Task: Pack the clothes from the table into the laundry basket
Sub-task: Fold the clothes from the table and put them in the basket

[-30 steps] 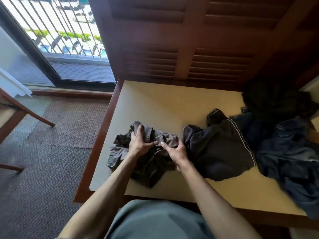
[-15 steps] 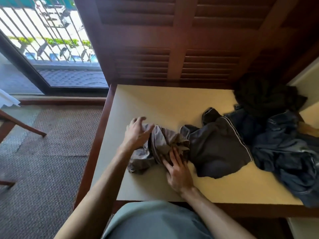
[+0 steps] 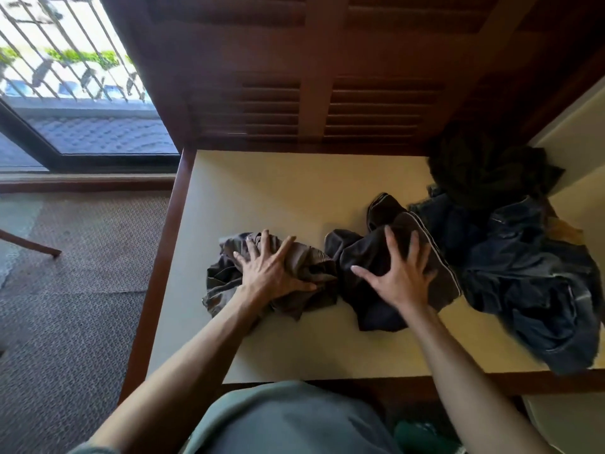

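A crumpled grey-brown garment point(image 3: 304, 276) lies bunched near the table's left edge. My left hand point(image 3: 271, 270) presses flat on top of it with fingers spread. Just to its right lies a dark grey garment with white piping point(image 3: 370, 257); my right hand point(image 3: 399, 273) rests on it with fingers spread and straight. Further right sits a heap of dark blue denim point(image 3: 530, 276), and behind that a black garment point(image 3: 487, 165) in the back right corner. All lie on the cream table point(image 3: 288, 185). No laundry basket is in view.
The table has a dark wooden rim point(image 3: 163, 257) and stands against a louvred wooden wall point(image 3: 311, 93). Patterned carpet point(image 3: 75, 290) spreads to the left, with a chair leg point(image 3: 29, 245) on it. A glass balcony door point(image 3: 65, 93) is at the back left.
My right hand has left the grey-brown garment and moved right onto the dark grey one. My left hand has come down flat on the bunched grey-brown garment.
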Demonstrator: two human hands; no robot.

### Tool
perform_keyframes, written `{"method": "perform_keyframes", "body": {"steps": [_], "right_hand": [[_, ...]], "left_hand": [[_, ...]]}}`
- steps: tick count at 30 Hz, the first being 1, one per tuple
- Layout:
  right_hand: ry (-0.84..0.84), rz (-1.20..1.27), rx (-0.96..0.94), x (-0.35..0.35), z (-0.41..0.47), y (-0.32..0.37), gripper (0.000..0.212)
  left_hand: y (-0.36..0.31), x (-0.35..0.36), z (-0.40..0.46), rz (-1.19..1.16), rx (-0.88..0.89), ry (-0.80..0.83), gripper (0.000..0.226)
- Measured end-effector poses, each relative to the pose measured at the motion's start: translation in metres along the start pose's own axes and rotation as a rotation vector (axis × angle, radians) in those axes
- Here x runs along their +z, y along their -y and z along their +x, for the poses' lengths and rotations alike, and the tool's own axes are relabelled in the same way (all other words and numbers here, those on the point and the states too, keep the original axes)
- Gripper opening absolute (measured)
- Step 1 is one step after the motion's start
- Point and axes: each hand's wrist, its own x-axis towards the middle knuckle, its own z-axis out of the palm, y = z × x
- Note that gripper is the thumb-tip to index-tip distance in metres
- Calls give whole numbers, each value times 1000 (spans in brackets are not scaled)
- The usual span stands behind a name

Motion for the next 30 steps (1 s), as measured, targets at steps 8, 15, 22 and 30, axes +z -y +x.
{"method": "perform_keyframes", "body": {"steps": [8, 15, 22, 30], "right_hand": [[254, -272, 0, 35, 41, -1, 101], [120, -160, -50, 38, 22, 1, 66], [129, 87, 42, 48, -35, 15, 56], [-88, 661, 325, 16, -112, -29, 30]], "left_hand": [[-13, 18, 2, 31, -63, -181, 94], [-16, 27, -2, -22, -97, -264, 80], [-15, 34, -34, -119, -118, -242, 70], [-39, -3, -51, -388, 28, -63, 84]]}}
